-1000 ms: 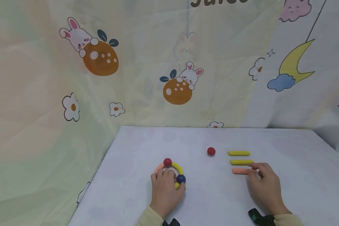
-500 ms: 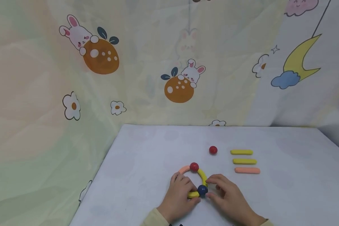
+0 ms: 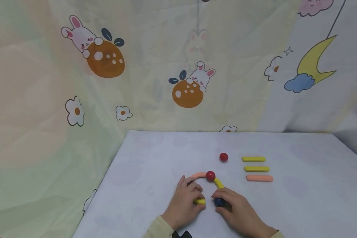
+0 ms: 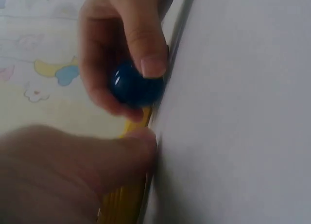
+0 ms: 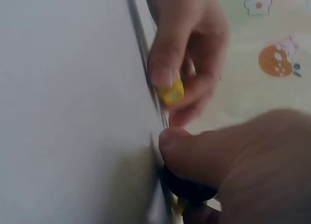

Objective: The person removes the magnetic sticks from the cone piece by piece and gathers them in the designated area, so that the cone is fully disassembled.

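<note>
A small chain of toy rods and balls lies on the white table between the hands: a curved pink rod (image 3: 199, 175), a red ball (image 3: 210, 176), a curved yellow rod (image 3: 218, 183) and a blue ball (image 3: 218, 202). My left hand (image 3: 182, 203) pinches another yellow rod (image 3: 200, 201) between thumb and fingers; its end faces outward in the right wrist view (image 5: 172, 94). My right hand (image 3: 241, 210) grips the blue ball, also seen in the left wrist view as a glossy ball (image 4: 138, 88). A gap separates that yellow end from the blue ball. Left fingers partly cover the pink rod.
Behind the hands a loose red ball (image 3: 223, 157) sits on the white table (image 3: 154, 155). To its right lie two straight yellow rods (image 3: 253, 159) and a straight pink rod (image 3: 259, 178). A printed cloth (image 3: 148, 66) hangs beyond the table's far edge.
My left hand has brought the ring rightward. My right hand has left the straight rods and come to the blue ball; ball and left-held yellow rod, touching half a second ago, are now apart.
</note>
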A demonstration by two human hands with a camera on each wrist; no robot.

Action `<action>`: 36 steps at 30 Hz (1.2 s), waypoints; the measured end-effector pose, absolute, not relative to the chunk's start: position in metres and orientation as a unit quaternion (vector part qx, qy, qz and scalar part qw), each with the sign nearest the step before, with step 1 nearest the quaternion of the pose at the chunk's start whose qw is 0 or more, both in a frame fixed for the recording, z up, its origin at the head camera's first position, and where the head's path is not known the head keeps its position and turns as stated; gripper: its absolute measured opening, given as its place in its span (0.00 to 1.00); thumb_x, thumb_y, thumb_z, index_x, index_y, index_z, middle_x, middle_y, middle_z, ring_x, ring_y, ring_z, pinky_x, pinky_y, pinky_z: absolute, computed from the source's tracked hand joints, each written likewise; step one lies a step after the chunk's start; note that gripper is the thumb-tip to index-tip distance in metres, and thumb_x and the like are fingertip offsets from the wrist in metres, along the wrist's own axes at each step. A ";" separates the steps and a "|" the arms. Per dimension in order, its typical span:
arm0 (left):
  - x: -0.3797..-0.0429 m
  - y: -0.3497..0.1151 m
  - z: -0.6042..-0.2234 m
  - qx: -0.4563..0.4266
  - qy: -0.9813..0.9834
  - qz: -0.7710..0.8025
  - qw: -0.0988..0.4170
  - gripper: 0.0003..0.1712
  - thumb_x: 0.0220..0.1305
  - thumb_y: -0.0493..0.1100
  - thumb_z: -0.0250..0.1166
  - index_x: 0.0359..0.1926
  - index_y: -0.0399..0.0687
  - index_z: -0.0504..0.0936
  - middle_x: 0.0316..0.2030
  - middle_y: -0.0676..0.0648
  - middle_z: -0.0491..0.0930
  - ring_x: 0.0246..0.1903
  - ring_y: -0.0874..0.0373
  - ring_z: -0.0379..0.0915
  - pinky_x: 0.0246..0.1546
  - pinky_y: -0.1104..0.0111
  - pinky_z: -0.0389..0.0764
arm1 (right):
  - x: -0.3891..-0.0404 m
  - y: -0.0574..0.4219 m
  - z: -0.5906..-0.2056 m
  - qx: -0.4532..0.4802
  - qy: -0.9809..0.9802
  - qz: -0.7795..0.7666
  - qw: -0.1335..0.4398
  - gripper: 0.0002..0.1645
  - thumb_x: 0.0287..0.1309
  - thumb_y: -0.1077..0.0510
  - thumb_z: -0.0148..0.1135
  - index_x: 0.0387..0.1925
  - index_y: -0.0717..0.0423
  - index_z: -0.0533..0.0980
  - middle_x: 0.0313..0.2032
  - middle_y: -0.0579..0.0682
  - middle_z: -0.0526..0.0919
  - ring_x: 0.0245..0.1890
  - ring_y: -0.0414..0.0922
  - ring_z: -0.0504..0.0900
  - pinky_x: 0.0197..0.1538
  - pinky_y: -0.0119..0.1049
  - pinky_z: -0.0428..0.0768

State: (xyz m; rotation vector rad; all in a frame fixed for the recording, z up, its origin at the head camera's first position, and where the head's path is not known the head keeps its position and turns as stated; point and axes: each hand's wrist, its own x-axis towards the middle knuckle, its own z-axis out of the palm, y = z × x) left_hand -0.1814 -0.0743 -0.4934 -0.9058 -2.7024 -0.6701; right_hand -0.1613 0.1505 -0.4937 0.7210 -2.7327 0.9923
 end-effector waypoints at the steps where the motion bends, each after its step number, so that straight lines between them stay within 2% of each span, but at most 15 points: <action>1: -0.182 -0.077 -0.494 -0.299 -0.920 -0.229 0.104 0.09 0.53 0.55 0.74 0.31 0.61 0.84 0.49 0.59 0.77 0.65 0.53 0.61 0.69 0.45 0.53 | -0.162 0.153 -0.494 0.225 -0.915 0.326 0.079 0.25 0.46 0.58 0.77 0.45 0.34 0.79 0.48 0.30 0.76 0.48 0.32 0.77 0.51 0.37 0.80; 4: -0.184 -0.082 -0.496 -0.273 -0.928 -0.235 0.092 0.12 0.55 0.58 0.71 0.26 0.64 0.77 0.55 0.57 0.75 0.68 0.52 0.56 0.69 0.50 0.55 | -0.166 0.159 -0.495 0.175 -0.925 0.324 0.098 0.21 0.43 0.56 0.79 0.37 0.33 0.79 0.48 0.33 0.75 0.45 0.33 0.77 0.47 0.34 0.81; 7: -0.187 -0.086 -0.499 -0.253 -0.931 -0.248 0.092 0.12 0.57 0.55 0.70 0.28 0.62 0.74 0.61 0.54 0.71 0.70 0.51 0.52 0.69 0.53 0.58 | -0.172 0.165 -0.497 0.127 -0.933 0.313 0.120 0.16 0.45 0.53 0.78 0.32 0.34 0.78 0.49 0.37 0.74 0.44 0.36 0.77 0.45 0.37 0.81; 9: -0.189 -0.088 -0.501 -0.238 -0.932 -0.255 0.099 0.09 0.57 0.49 0.68 0.36 0.57 0.76 0.65 0.50 0.66 0.71 0.50 0.50 0.68 0.53 0.58 | -0.175 0.169 -0.498 0.105 -0.935 0.308 0.139 0.15 0.45 0.54 0.78 0.33 0.39 0.78 0.49 0.41 0.75 0.45 0.41 0.78 0.47 0.42 0.81; 11: -0.191 -0.090 -0.503 -0.220 -0.933 -0.264 0.108 0.18 0.55 0.43 0.65 0.49 0.53 0.75 0.69 0.46 0.60 0.71 0.49 0.50 0.68 0.52 0.59 | -0.178 0.173 -0.498 0.084 -0.938 0.303 0.149 0.15 0.46 0.55 0.77 0.36 0.44 0.79 0.48 0.44 0.76 0.46 0.44 0.78 0.47 0.46 0.81; 14: -0.194 -0.095 -0.504 -0.180 -0.937 -0.280 0.106 0.34 0.52 0.36 0.61 0.63 0.48 0.68 0.71 0.43 0.55 0.70 0.48 0.51 0.66 0.51 0.61 | -0.180 0.177 -0.498 0.052 -0.943 0.293 0.146 0.21 0.48 0.56 0.75 0.45 0.51 0.79 0.46 0.49 0.79 0.45 0.48 0.79 0.48 0.50 0.81; 17: -0.196 -0.100 -0.502 -0.143 -0.935 -0.298 0.125 0.37 0.52 0.29 0.58 0.65 0.45 0.66 0.67 0.43 0.62 0.66 0.48 0.59 0.63 0.52 0.65 | -0.181 0.178 -0.498 0.029 -0.950 0.282 0.133 0.25 0.51 0.56 0.73 0.51 0.55 0.77 0.46 0.53 0.81 0.45 0.50 0.80 0.49 0.52 0.80; 20: -0.199 -0.105 -0.501 -0.105 -0.933 -0.305 0.162 0.35 0.50 0.23 0.56 0.61 0.44 0.70 0.60 0.44 0.71 0.60 0.48 0.67 0.60 0.54 0.69 | -0.182 0.177 -0.498 0.027 -0.952 0.279 0.121 0.27 0.52 0.55 0.72 0.54 0.56 0.77 0.48 0.55 0.81 0.49 0.52 0.80 0.51 0.53 0.79; 22: -0.200 -0.106 -0.501 -0.088 -0.932 -0.297 0.190 0.34 0.47 0.21 0.56 0.58 0.44 0.73 0.56 0.45 0.73 0.58 0.48 0.68 0.58 0.54 0.70 | -0.181 0.176 -0.498 0.039 -0.951 0.284 0.118 0.27 0.52 0.55 0.73 0.54 0.54 0.77 0.48 0.53 0.82 0.48 0.50 0.80 0.51 0.52 0.80; 24: -0.201 -0.105 -0.500 -0.084 -0.928 -0.292 0.216 0.34 0.45 0.22 0.58 0.57 0.44 0.74 0.56 0.45 0.73 0.59 0.48 0.66 0.60 0.53 0.68 | -0.180 0.174 -0.499 0.057 -0.947 0.293 0.116 0.26 0.51 0.54 0.74 0.53 0.51 0.78 0.48 0.49 0.82 0.49 0.47 0.80 0.51 0.49 0.80; 27: -0.198 -0.099 -0.497 -0.135 -0.918 -0.285 0.242 0.30 0.47 0.27 0.62 0.56 0.44 0.76 0.58 0.46 0.73 0.63 0.49 0.64 0.64 0.51 0.63 | -0.178 0.167 -0.501 0.087 -0.941 0.305 0.115 0.26 0.48 0.54 0.76 0.51 0.46 0.78 0.46 0.43 0.82 0.49 0.42 0.81 0.51 0.45 0.80; 29: -0.194 -0.093 -0.492 -0.190 -0.913 -0.279 0.228 0.27 0.53 0.32 0.63 0.57 0.46 0.76 0.60 0.48 0.74 0.65 0.53 0.63 0.67 0.53 0.61 | -0.176 0.160 -0.501 0.106 -0.937 0.313 0.116 0.26 0.47 0.55 0.77 0.50 0.43 0.79 0.46 0.39 0.82 0.49 0.39 0.80 0.51 0.42 0.80; 32: -0.188 -0.084 -0.490 -0.264 -0.911 -0.258 0.182 0.24 0.60 0.40 0.65 0.59 0.50 0.77 0.61 0.51 0.74 0.64 0.58 0.66 0.67 0.56 0.63 | -0.171 0.149 -0.501 0.127 -0.932 0.320 0.113 0.27 0.45 0.55 0.78 0.49 0.40 0.79 0.45 0.34 0.81 0.48 0.34 0.80 0.51 0.39 0.80; 36: -0.183 -0.078 -0.491 -0.287 -0.919 -0.225 0.152 0.19 0.63 0.45 0.66 0.55 0.54 0.80 0.54 0.56 0.79 0.55 0.63 0.73 0.58 0.62 0.72 | -0.164 0.139 -0.499 0.154 -0.926 0.329 0.106 0.27 0.45 0.54 0.78 0.49 0.37 0.79 0.46 0.28 0.79 0.48 0.30 0.78 0.51 0.37 0.80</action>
